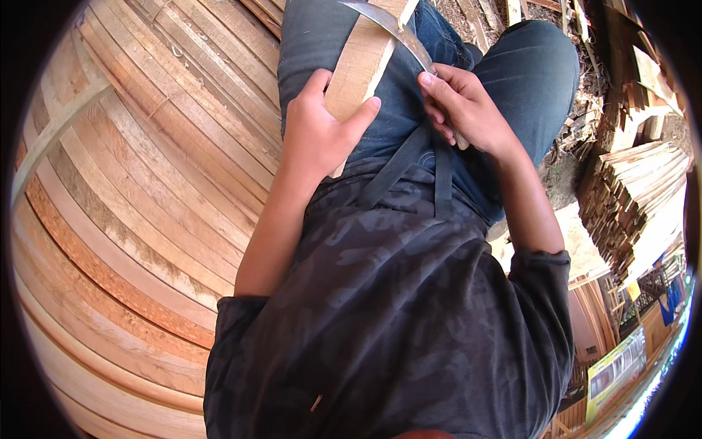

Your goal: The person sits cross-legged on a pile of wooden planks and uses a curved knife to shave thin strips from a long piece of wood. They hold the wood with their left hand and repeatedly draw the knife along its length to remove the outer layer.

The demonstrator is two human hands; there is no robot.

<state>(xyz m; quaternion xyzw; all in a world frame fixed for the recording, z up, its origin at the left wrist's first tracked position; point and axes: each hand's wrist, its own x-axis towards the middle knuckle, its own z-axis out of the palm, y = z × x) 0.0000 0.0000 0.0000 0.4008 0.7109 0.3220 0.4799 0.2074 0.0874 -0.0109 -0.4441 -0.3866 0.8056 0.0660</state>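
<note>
My left hand (319, 132) is closed around the lower part of a pale wooden board (358, 73), thumb on its right edge and fingers on its left. The board slants up and away over my jeans, and its far end runs out of the picture at the top. In my right hand (468, 106) is a sickle (386, 22) with a curved metal blade. Its blade lies across the board near the far end, though how deeply it touches is unclear. Most of the handle is hidden in my fist; only its butt shows below the fingers.
Long planks (146, 197) lie side by side all along the left, with a pale curved strip (62, 132) across them. To the right stands a stack of thin wood pieces (629, 201), with scraps (585, 121) on the ground beside my knee. A signboard (616, 374) stands at lower right.
</note>
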